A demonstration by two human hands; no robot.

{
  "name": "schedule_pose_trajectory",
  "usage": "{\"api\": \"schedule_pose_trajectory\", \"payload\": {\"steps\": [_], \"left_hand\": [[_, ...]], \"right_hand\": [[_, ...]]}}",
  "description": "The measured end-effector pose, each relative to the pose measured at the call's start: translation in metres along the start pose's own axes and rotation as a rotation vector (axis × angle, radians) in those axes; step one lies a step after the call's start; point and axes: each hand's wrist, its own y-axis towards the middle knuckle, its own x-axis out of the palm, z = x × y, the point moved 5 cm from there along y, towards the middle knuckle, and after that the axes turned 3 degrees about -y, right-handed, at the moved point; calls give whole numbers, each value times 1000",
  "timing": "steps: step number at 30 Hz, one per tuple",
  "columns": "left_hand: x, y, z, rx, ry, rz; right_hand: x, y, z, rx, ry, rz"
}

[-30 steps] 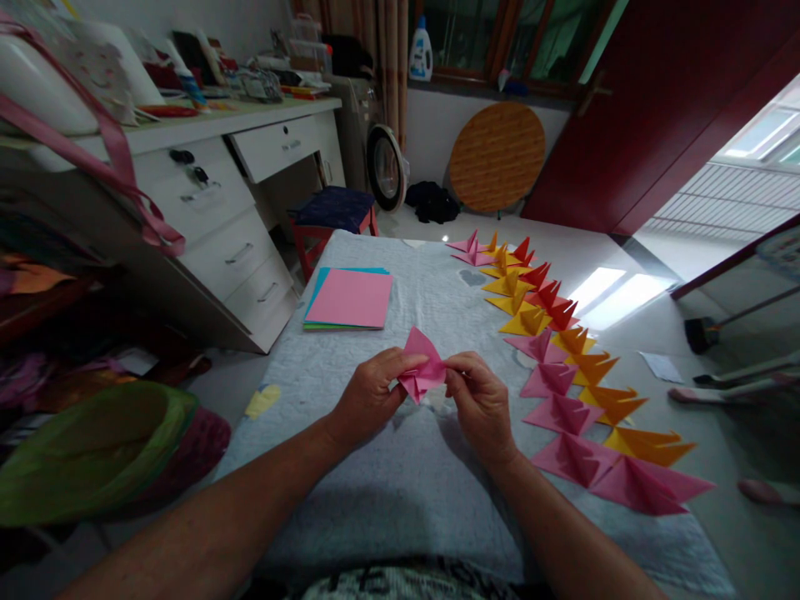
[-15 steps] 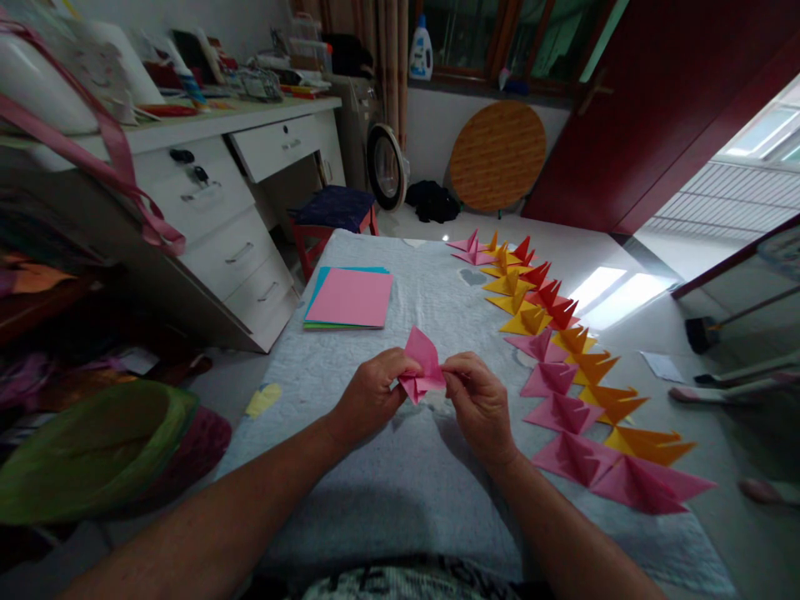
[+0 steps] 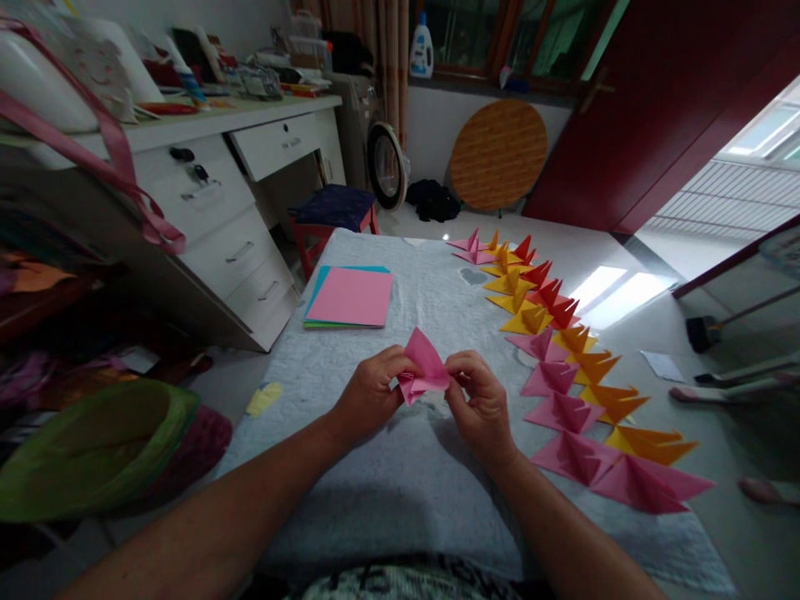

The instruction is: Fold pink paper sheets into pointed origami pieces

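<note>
"Holding what, with the left hand (image 3: 370,390)?"

"Pinching a folded pink paper (image 3: 426,364) between thumb and fingers, with next to no gap."

"And with the right hand (image 3: 480,404)?"

"Nipping the same paper at its right-hand tip, thumb and forefinger close together, partly hiding the contact."

"Held where?"

"Just above the pale blue cloth (image 3: 425,292), between both hands, one flap pointing up and away."

"Anything beyond?"

"Look past the left hand for a stack of square paper (image 3: 351,297), pink on top, blue and green peeping out at the edges. Then look right for folded paper birds (image 3: 562,410), set in rough rows along that side of the cloth, in pink, yellow, orange and red."

"Farther out?"

"Find a dark-seated stool (image 3: 334,208) past the far left corner, then a washing machine (image 3: 356,108) with its round door (image 3: 386,167) swung out, then a round wooden board (image 3: 498,156) standing on edge. Low on the left, spot a green-lined bin (image 3: 153,457)."
</note>
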Motion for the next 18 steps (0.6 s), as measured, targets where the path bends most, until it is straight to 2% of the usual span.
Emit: {"api": "schedule_pose_trajectory", "payload": {"steps": [5, 18], "left_hand": [[-2, 1, -3, -52, -20, 15], [4, -3, -2, -25, 34, -36]], "right_hand": [[0, -2, 2, 20, 18, -2], [0, 1, -3, -27, -32, -7]]}}
